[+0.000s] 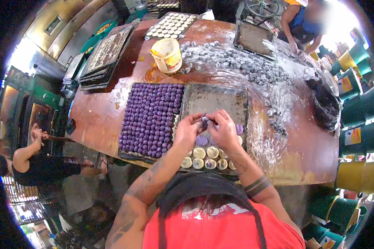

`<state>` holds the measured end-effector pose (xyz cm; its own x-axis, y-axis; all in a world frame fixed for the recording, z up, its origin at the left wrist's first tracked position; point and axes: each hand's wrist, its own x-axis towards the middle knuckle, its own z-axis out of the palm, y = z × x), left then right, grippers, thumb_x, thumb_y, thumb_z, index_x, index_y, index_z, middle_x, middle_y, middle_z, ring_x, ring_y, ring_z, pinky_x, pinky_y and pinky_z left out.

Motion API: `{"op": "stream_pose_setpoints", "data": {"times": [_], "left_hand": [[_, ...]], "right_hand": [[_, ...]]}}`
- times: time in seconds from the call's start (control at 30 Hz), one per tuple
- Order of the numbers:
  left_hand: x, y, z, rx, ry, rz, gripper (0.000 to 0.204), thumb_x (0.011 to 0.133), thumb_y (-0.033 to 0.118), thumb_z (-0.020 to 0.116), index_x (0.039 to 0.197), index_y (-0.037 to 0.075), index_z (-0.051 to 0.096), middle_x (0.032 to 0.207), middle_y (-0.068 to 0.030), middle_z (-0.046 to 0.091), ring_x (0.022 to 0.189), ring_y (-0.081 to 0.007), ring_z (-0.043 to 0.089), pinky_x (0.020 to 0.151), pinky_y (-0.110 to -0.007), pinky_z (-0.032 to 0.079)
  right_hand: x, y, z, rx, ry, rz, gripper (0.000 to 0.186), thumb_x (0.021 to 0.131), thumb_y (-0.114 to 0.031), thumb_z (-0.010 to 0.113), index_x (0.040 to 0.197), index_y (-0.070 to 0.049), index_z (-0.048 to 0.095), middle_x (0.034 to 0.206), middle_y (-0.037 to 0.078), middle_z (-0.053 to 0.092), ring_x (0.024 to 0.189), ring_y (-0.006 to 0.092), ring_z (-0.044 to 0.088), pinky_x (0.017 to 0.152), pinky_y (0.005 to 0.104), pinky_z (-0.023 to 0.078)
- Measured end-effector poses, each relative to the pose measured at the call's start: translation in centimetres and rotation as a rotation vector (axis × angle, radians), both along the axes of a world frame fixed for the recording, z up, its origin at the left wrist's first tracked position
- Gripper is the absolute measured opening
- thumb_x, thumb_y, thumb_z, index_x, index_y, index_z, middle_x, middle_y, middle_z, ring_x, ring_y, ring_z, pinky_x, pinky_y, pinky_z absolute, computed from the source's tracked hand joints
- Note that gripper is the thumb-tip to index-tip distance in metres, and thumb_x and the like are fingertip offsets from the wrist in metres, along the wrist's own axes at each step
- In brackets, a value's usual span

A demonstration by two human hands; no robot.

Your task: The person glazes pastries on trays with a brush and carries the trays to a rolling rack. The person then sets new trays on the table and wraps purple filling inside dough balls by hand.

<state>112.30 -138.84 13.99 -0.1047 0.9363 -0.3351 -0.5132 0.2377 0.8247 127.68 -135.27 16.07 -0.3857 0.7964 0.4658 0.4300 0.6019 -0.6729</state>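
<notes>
Over a metal tray [215,99], my left hand [188,132] and my right hand [222,130] meet, fingertips closed together around a small purple-and-white dough piece [205,119]. My fingers hide part of it. On the near half of that tray lie rows of flattened pale dough rounds [212,152], with a few purple dough rounds [201,140] just beyond them. Left of my hands, tight rows of round purple balls [151,118] fill a second tray.
Many small floury dough pieces [253,68] are scattered over the wooden table [295,162]. A yellow bucket [167,58], stacked dark trays [106,54], a tray of pale rounds [170,25] and a bare tray [255,37] surround them. One person [297,25] works far right; another [33,162] is left.
</notes>
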Motion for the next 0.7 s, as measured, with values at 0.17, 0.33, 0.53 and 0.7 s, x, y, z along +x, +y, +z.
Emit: {"op": "stream_pose_setpoints", "data": {"times": [0.17, 0.33, 0.53, 0.7], "left_hand": [[-0.7, -2.5, 2.0, 0.009, -0.034, -0.020, 0.026, 0.096, -0.002, 0.056, 0.122, 0.000, 0.059, 0.113, -0.0092, 0.065, 0.097, -0.0156, 0.063, 0.092, -0.031, 0.053], [-0.5, -3.2, 3.2, 0.207, -0.056, -0.107, 0.024, 0.092, -0.001, 0.064, 0.116, 0.000, 0.063, 0.106, -0.0093, 0.068, 0.094, -0.0162, 0.064, 0.083, -0.031, 0.054], [-0.5, -3.0, 6.1, 0.134, 0.031, -0.083, 0.019, 0.090, -0.004, 0.065, 0.108, -0.002, 0.066, 0.107, -0.0096, 0.068, 0.095, -0.0174, 0.065, 0.085, -0.031, 0.054], [2.0, -4.4, 6.1, 0.387, 0.267, 0.077, 0.023, 0.092, -0.001, 0.063, 0.115, -0.004, 0.061, 0.113, -0.0107, 0.064, 0.102, -0.0180, 0.064, 0.090, -0.032, 0.053]], "right_hand": [[-0.5, -3.3, 2.6, 0.057, -0.057, 0.007, 0.036, 0.082, 0.000, 0.067, 0.118, -0.004, 0.066, 0.109, 0.013, 0.060, 0.097, 0.0258, 0.063, 0.083, 0.0338, 0.052], [1.0, -3.1, 3.1, -0.687, 0.356, 0.199, 0.024, 0.089, -0.010, 0.070, 0.111, -0.002, 0.065, 0.108, 0.009, 0.065, 0.092, 0.0169, 0.062, 0.079, 0.0325, 0.053], [-1.8, -4.9, 4.4, -0.871, 0.946, 0.034, 0.021, 0.091, -0.001, 0.065, 0.112, -0.003, 0.062, 0.103, 0.004, 0.062, 0.091, 0.0143, 0.063, 0.079, 0.0304, 0.053], [-0.6, -5.1, 6.0, -0.201, 0.282, -0.283, 0.016, 0.087, 0.000, 0.065, 0.102, -0.002, 0.071, 0.104, 0.006, 0.066, 0.094, 0.0188, 0.065, 0.088, 0.0329, 0.052]]}}
